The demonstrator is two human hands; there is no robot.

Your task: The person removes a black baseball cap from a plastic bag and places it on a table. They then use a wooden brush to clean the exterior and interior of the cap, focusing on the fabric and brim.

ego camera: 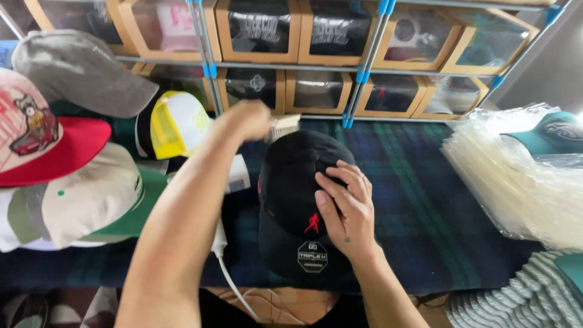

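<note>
A black cap (291,182) lies on the worktop (413,200), which is covered in dark plaid cloth. The right hand (346,209) rests flat on its crown, fingers spread. The left hand (249,118) is clenched around a pale-bristled brush (284,126) at the cap's far edge. Other caps (79,200) lie stacked to the left.

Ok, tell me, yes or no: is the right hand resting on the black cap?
Yes: the right hand lies flat on the black cap, while the left hand holds a brush at its far edge.
</note>
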